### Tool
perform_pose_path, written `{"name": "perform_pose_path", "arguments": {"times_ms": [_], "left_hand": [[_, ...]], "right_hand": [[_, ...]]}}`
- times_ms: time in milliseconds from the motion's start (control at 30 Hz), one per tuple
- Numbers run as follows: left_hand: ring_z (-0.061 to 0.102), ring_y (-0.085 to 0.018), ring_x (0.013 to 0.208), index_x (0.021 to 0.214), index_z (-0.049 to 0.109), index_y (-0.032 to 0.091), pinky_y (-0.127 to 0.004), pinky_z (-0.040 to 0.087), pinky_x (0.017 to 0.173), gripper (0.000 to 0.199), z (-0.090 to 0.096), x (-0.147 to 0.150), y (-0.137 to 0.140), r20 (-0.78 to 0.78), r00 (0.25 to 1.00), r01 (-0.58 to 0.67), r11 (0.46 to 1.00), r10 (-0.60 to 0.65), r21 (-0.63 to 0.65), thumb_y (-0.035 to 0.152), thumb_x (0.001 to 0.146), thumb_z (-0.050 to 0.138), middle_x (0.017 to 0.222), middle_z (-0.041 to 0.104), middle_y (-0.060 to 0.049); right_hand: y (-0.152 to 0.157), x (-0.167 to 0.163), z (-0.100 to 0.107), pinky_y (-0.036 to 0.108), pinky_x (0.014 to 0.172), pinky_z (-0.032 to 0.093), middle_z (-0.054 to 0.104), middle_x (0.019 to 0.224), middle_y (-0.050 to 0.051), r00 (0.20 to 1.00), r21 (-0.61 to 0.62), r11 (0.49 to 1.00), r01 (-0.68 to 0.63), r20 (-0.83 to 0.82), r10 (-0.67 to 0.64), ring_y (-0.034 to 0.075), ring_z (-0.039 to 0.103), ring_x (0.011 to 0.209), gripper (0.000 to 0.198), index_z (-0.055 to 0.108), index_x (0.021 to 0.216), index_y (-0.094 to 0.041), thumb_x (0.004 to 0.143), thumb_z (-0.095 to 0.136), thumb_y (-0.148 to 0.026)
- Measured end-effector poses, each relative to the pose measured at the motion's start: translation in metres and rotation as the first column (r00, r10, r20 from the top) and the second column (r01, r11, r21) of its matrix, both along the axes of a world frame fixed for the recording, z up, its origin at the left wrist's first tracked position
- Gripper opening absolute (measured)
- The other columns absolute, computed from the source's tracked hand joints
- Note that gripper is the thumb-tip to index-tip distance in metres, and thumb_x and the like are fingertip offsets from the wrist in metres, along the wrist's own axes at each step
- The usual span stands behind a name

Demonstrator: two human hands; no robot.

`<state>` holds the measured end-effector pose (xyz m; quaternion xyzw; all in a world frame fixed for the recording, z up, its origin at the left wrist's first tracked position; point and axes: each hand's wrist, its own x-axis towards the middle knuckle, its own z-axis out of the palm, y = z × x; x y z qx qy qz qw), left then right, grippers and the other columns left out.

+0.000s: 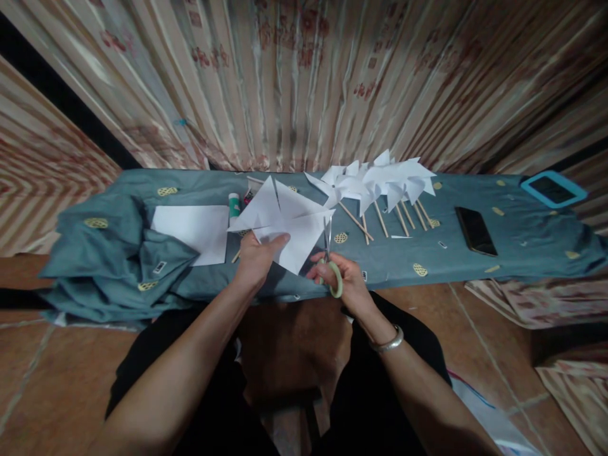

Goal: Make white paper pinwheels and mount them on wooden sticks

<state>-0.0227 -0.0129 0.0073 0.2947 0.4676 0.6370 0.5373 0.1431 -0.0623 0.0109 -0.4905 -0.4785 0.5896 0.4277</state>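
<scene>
A white sheet of paper with slits cut inward from its corners is gripped at its near left edge by my left hand, the thumb lying on top. My right hand holds scissors with pale green handles. Their blades point away from me, at the paper's right corner. To the right of the paper lies a row of white paper pinwheels on wooden sticks. Left of it, a stack of white paper rests on the cloth. A green glue stick stands behind the held sheet.
A grey-green cloth with yellow pineapple prints covers the narrow table, bunched up at the left. Toward the right are a black phone and a blue-framed tablet. A patterned curtain hangs along the far edge.
</scene>
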Motion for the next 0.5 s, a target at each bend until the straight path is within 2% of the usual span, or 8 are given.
{"name": "perform_pose_path", "arguments": {"times_ms": [100, 233, 333, 500], "left_hand": [[0.066, -0.017, 0.073, 0.081, 0.068, 0.014, -0.031, 0.052, 0.077, 0.034, 0.004, -0.01, 0.012, -0.074, 0.996, -0.053, 0.996, 0.058, 0.07, 0.02, 0.05, 0.081, 0.081, 0.073, -0.003], [0.065, -0.017, 0.072, 0.079, 0.068, 0.014, -0.03, 0.052, 0.075, 0.03, 0.007, -0.018, 0.02, -0.142, 0.984, -0.093, 0.989, 0.109, 0.111, 0.022, 0.052, 0.079, 0.08, 0.072, -0.003], [0.065, -0.017, 0.073, 0.079, 0.068, 0.014, -0.03, 0.052, 0.075, 0.031, 0.006, -0.018, 0.021, -0.153, 0.98, -0.106, 0.986, 0.126, 0.13, 0.022, 0.052, 0.079, 0.08, 0.072, -0.003], [0.065, -0.017, 0.072, 0.082, 0.068, 0.014, -0.029, 0.051, 0.073, 0.031, 0.0, -0.017, 0.02, -0.212, 0.972, -0.077, 0.99, 0.101, 0.119, 0.023, 0.054, 0.079, 0.081, 0.071, -0.004]], "right_hand": [[-0.007, 0.003, 0.002, 0.024, 0.058, 0.048, 0.068, 0.071, 0.002, 0.978, -0.057, 0.977, -0.207, -0.026, 0.206, 0.011, 0.06, 0.061, 0.049, 0.062, 0.09, -0.016, 0.07, 0.071, -0.059], [-0.015, 0.0, 0.001, 0.025, 0.058, 0.048, 0.069, 0.075, 0.006, 0.899, -0.164, 0.884, -0.438, -0.102, 0.426, 0.014, 0.064, 0.066, 0.055, 0.061, 0.094, -0.014, 0.071, 0.069, -0.064], [-0.018, -0.006, -0.002, 0.023, 0.056, 0.048, 0.069, 0.079, 0.007, 0.881, -0.178, 0.863, -0.473, -0.117, 0.458, 0.014, 0.065, 0.068, 0.057, 0.06, 0.096, -0.013, 0.072, 0.067, -0.065], [-0.017, -0.013, -0.006, 0.024, 0.058, 0.05, 0.068, 0.077, 0.007, 0.898, -0.123, 0.891, -0.437, -0.119, 0.424, 0.012, 0.063, 0.064, 0.053, 0.06, 0.096, -0.013, 0.077, 0.064, -0.062]]}}
